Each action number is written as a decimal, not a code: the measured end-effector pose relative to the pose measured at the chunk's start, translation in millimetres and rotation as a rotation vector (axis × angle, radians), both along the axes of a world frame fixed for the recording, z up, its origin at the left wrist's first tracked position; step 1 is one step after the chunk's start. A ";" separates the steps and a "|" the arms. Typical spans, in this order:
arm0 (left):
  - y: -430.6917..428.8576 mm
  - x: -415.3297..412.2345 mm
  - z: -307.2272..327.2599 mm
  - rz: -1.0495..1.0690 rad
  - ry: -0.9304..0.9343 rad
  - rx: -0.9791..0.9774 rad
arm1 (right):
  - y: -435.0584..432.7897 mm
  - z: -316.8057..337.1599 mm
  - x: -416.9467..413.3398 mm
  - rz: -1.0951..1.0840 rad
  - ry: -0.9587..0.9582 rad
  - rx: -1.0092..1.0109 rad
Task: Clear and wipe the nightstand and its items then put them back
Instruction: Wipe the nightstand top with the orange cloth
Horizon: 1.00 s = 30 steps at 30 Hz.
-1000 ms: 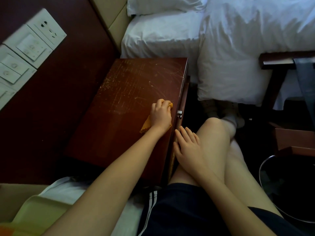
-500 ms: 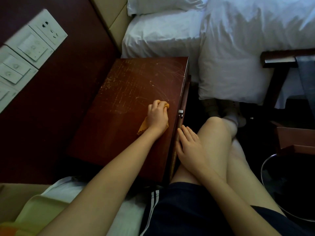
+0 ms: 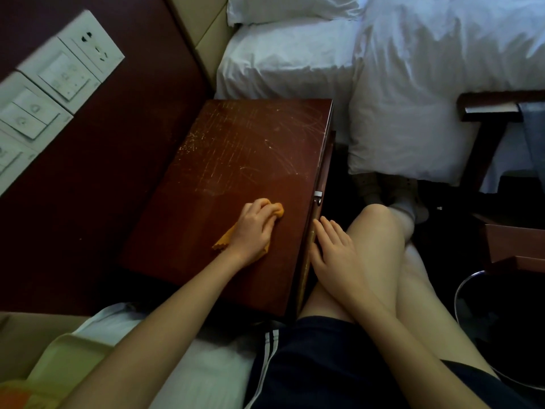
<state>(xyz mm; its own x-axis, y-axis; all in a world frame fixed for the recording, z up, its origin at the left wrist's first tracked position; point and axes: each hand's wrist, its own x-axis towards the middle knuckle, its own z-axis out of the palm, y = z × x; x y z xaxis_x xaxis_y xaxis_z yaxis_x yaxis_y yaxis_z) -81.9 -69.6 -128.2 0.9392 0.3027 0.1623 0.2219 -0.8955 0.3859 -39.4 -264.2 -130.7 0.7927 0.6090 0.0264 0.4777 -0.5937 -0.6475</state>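
Observation:
The dark red wooden nightstand (image 3: 236, 149) has a bare, scratched top. My left hand (image 3: 253, 228) grips a bunched orange cloth (image 3: 225, 240) and presses it on the near right part of the top. A bit of the cloth sticks out past my fingertips and another corner trails behind my wrist. My right hand (image 3: 333, 249) lies with straight fingers against the nightstand's right side edge, beside my knee, just below a small metal drawer catch (image 3: 318, 197).
White bedding (image 3: 413, 84) hangs to the right of the nightstand. A wall panel of switches and sockets (image 3: 53, 84) is at the left. A yellow-green tray (image 3: 59, 367) lies on the bed at bottom left. A round bin (image 3: 463, 293) and wooden furniture (image 3: 495, 113) stand at right.
My left hand has slid the cloth leftward and slightly toward me across the nightstand top, away from the right edge. My right hand has stayed at the side edge.

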 end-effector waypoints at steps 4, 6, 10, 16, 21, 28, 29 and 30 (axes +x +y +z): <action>26.6 8.9 0.5 0.327 0.031 -0.024 | 1.4 -2.7 -0.6 0.031 -0.015 -0.036; 27.3 24.1 2.9 0.426 0.025 -0.035 | 1.3 -3.3 -0.5 0.027 -0.013 -0.046; 14.7 43.5 2.6 0.456 0.013 -0.033 | 0.6 -4.5 -0.7 0.027 -0.024 -0.057; -1.1 19.6 -2.0 0.105 0.015 0.004 | 2.9 -6.0 0.3 0.070 -0.011 -0.046; 17.7 0.4 -4.0 0.088 0.004 0.014 | 2.6 -8.6 0.8 0.084 -0.025 -0.079; 23.3 39.7 3.5 0.429 -0.009 -0.015 | 2.8 -4.8 -0.6 0.155 -0.055 -0.069; 21.7 44.4 4.2 0.436 -0.001 -0.015 | 2.7 -4.4 -0.5 0.173 -0.061 -0.074; 19.6 47.4 4.0 0.430 0.008 -0.012 | 2.6 -4.4 -0.2 0.189 -0.068 -0.079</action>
